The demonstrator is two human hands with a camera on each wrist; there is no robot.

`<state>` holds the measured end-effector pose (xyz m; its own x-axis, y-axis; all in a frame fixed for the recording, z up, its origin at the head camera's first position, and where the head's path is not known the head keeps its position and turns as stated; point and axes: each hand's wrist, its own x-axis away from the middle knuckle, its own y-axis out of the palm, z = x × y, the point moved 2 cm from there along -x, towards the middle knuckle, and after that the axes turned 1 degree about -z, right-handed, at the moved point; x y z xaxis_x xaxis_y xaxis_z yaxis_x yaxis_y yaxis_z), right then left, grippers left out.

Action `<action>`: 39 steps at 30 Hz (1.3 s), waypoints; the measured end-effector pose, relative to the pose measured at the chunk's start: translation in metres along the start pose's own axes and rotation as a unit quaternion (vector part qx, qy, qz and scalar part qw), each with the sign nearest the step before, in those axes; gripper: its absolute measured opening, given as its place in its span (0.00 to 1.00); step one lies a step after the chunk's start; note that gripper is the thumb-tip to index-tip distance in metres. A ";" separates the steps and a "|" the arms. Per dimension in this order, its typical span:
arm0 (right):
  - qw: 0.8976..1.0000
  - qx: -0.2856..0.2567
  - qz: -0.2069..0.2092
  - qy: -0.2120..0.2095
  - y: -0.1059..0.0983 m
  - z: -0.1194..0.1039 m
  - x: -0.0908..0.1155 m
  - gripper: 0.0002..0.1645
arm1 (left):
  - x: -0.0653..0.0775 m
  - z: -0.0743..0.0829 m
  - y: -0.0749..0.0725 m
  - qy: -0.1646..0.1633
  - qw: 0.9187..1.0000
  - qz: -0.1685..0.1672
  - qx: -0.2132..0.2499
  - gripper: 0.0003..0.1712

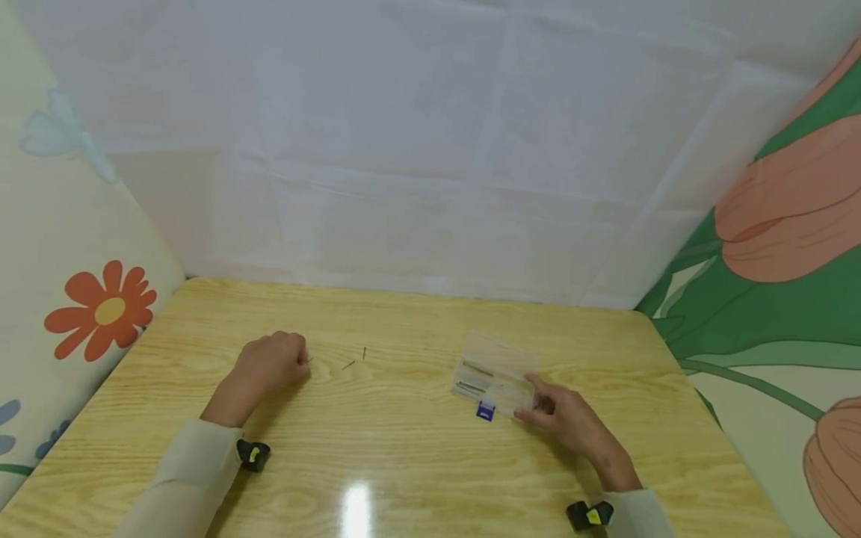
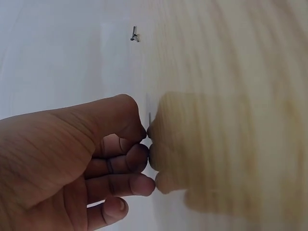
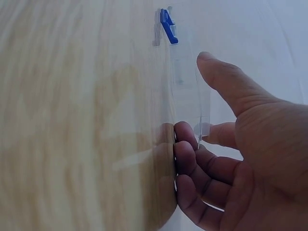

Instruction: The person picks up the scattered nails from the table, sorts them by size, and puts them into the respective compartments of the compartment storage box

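My left hand (image 1: 272, 361) is low over the left side of the table, its thumb and bent index finger pinched together. A thin grey nail (image 2: 149, 118) shows just past the thumb tip in the left wrist view. To the right of this hand, two small dark nails (image 1: 348, 365) lie apart on the wood. My right hand (image 1: 565, 418) holds the right end of a clear plastic box (image 1: 504, 351), with thumb and index finger at its edges and the other fingers curled by the tabletop. Long thin nails (image 1: 477, 368) lie inside the box, and a blue latch (image 1: 485, 410) sticks out at its near edge.
The wooden table (image 1: 403, 441) meets a white sheet (image 1: 403, 187) along its back edge. Printed panels with flowers (image 1: 110, 310) stand on both sides. A black wrist camera (image 1: 252, 454) sits on each forearm.
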<state>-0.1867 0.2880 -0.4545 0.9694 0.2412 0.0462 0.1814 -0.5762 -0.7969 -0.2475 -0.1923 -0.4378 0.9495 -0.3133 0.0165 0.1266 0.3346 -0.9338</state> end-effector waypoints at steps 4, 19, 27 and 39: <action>1.000 -0.001 0.000 0.000 0.000 -0.001 0.000 0.46 | 0.001 -0.001 0.000 -0.007 1.000 -0.004 0.006 0.15; 1.000 -0.006 0.001 -0.006 0.000 0.000 0.000 0.47 | 0.001 0.001 0.003 0.013 1.000 0.003 0.028 0.10; 1.000 -0.007 0.001 -0.004 0.000 0.000 0.000 0.46 | 0.001 0.018 0.006 0.051 0.997 0.001 0.061 0.08; 1.000 -0.007 0.002 -0.004 0.002 0.000 0.001 0.46 | -0.007 0.053 0.016 0.116 0.990 0.034 0.077 0.10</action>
<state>-0.1857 0.2870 -0.4558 0.9686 0.2454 0.0391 0.1809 -0.5882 -0.7882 -0.2373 -0.1380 -0.4337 0.8682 -0.4747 -0.1445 0.1230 0.4881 -0.8641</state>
